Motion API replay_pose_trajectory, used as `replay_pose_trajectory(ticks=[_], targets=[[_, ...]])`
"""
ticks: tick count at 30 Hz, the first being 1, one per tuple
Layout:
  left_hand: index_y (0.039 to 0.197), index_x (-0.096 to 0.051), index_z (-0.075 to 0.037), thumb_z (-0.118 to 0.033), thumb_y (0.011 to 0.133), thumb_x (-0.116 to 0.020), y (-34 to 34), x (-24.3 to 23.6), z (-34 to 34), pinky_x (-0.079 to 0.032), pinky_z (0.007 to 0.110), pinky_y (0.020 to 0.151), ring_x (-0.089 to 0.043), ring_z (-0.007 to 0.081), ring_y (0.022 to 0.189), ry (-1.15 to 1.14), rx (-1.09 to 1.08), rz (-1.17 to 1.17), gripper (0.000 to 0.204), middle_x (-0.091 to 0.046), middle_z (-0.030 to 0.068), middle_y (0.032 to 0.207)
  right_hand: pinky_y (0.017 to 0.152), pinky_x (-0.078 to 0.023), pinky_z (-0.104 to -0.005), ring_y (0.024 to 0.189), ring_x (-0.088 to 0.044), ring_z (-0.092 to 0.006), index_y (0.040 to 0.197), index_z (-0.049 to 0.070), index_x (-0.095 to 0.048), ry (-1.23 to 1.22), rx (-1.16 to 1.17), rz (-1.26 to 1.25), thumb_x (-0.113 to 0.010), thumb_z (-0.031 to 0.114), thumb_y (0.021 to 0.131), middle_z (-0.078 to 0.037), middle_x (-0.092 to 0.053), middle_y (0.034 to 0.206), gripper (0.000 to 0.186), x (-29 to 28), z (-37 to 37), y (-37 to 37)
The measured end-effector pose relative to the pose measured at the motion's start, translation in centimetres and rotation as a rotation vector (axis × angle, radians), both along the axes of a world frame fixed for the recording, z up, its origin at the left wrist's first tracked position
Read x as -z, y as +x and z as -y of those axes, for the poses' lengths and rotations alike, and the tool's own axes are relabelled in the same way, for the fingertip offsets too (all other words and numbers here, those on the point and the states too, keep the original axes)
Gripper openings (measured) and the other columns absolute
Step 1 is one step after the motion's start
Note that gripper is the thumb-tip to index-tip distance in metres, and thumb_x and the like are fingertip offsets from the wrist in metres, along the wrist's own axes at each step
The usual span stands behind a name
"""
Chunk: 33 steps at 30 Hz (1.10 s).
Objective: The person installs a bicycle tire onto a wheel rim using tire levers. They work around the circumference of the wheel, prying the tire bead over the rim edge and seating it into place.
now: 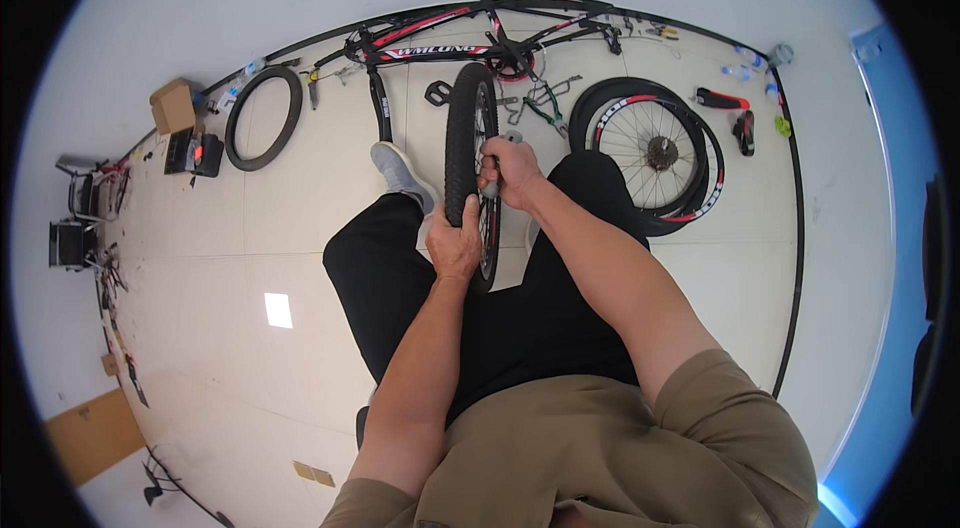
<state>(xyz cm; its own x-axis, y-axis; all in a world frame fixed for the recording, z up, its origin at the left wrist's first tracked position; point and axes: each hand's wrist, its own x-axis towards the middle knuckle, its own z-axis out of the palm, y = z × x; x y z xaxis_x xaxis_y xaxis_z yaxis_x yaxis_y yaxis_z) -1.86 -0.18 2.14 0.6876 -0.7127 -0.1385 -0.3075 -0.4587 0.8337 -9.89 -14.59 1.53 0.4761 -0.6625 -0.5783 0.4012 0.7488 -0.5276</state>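
A black bicycle wheel with its tyre point(462, 133) stands upright between my knees, edge-on to me. My left hand point(454, 243) grips the tyre at its near side. My right hand point(510, 171) is closed on a small grey tool point(492, 186) pressed against the wheel's rim on the right side. Both forearms reach in from below over my black trousers. My grey shoe point(402, 174) rests on the floor just left of the wheel.
A black and red bicycle frame point(450, 40) lies by the far wall. A second spoked wheel point(655, 153) lies flat at the right, pliers and hand tools point(545, 103) between them. A loose tyre point(264, 118), a cardboard box point(174, 106) and black cases sit at the left.
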Motion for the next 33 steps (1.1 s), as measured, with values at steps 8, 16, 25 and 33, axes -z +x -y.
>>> replay_pose_trajectory(ticks=[8, 16, 25, 33], targets=[[0.105, -0.066, 0.003, -0.042, 0.094, -0.069, -0.3, 0.5, -0.4, -0.054, 0.042, 0.078, -0.072, 0.0333, 0.085, -0.02, 0.037, 0.013, 0.047, -0.072, 0.0213, 0.088, 0.049, -0.043, -0.041, 0.046, -0.042, -0.0168, 0.068, 0.007, -0.049, -0.052, -0.101, -0.061, -0.057, 0.004, 0.084, -0.004, -0.044, 0.057, 0.018, -0.3, 0.3, -0.2], [0.099, -0.067, 0.003, -0.039, 0.093, -0.071, 0.5, 0.1, 0.3, -0.054, 0.041, 0.074, -0.071, 0.0294, 0.082, -0.005, 0.056, 0.089, 0.042, -0.072, 0.0187, 0.086, 0.056, -0.045, -0.0404, 0.051, -0.042, -0.0166, 0.076, 0.009, -0.046, 0.301, 0.101, 0.068, -0.054, 0.005, 0.088, -0.004, -0.043, 0.064, 0.015, 3.3, 0.1, -1.3], [0.095, -0.066, -0.001, -0.048, 0.088, -0.074, 1.2, 0.8, 0.4, -0.053, 0.04, 0.073, -0.069, 0.0278, 0.076, -0.064, 0.048, -0.001, 0.048, -0.07, 0.0142, 0.079, 0.062, -0.049, -0.043, 0.055, -0.047, -0.0182, 0.08, 0.007, -0.049, 0.216, 0.101, 0.058, -0.056, 0.006, 0.09, -0.004, -0.047, 0.067, 0.012, 2.9, -0.1, -0.7], [0.13, -0.056, 0.003, -0.031, 0.087, -0.077, 2.0, -0.6, 0.8, -0.053, 0.033, 0.082, -0.067, 0.0203, 0.089, -0.118, 0.154, 0.064, 0.058, -0.07, 0.0138, 0.101, 0.06, -0.049, -0.0414, 0.055, -0.048, -0.0185, 0.082, 0.006, -0.052, 0.24, 0.09, 0.049, -0.061, 0.006, 0.089, -0.005, -0.048, 0.069, 0.011, 3.1, -0.5, -0.3]])
